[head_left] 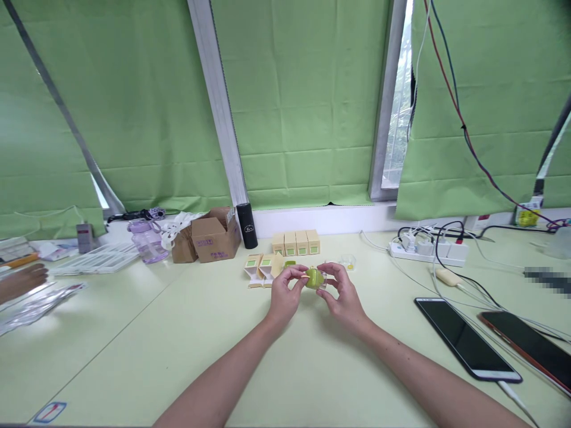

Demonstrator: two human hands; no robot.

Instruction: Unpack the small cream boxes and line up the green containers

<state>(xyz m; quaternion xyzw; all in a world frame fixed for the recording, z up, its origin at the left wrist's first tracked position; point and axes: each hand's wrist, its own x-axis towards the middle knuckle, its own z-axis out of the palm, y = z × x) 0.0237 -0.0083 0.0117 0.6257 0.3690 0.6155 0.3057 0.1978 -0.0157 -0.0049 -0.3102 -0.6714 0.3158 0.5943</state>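
Note:
My left hand (pixel 284 294) and my right hand (pixel 342 294) meet over the middle of the pale green table (pixel 178 333). Together they pinch a small round green object (pixel 314 277) between their fingertips; a bit of clear plastic seems to sit on its right side. Just behind my hands stand two opened cream boxes with green squares (pixel 260 268). A row of several closed cream boxes (pixel 296 242) lines up further back. A small clear piece with a yellow spot (pixel 347 261) lies to the right of them.
A black flask (pixel 247 226), brown cardboard boxes (pixel 215 238) and a purple bottle (pixel 147 239) stand at the back left. Two phones (pixel 466 339) and a cabled power strip (pixel 428 249) lie at right. Another person's hand (pixel 22 279) rests at the far left by plastic packets.

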